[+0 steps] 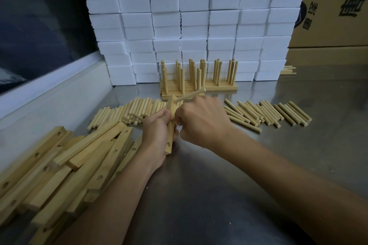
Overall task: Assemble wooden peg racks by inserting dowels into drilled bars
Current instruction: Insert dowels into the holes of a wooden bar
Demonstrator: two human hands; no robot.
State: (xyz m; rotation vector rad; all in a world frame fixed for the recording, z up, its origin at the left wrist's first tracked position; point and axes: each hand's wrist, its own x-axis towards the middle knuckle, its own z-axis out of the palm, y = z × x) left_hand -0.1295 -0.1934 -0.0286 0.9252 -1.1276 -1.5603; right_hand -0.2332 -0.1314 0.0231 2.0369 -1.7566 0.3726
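Gripping one drilled bar (170, 135), both hands (179, 123) seat a dowel (190, 95).

Parts ringed round the hands (179, 123) on the desk (298, 155)
Drilled bars (79, 155) left, loose dowels (266, 112) right, finished peg racks (199, 81) behind.

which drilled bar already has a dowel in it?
The drilled bar gripped in the left hand; one dowel juts from its far end. Bars in the left pile have empty holes.
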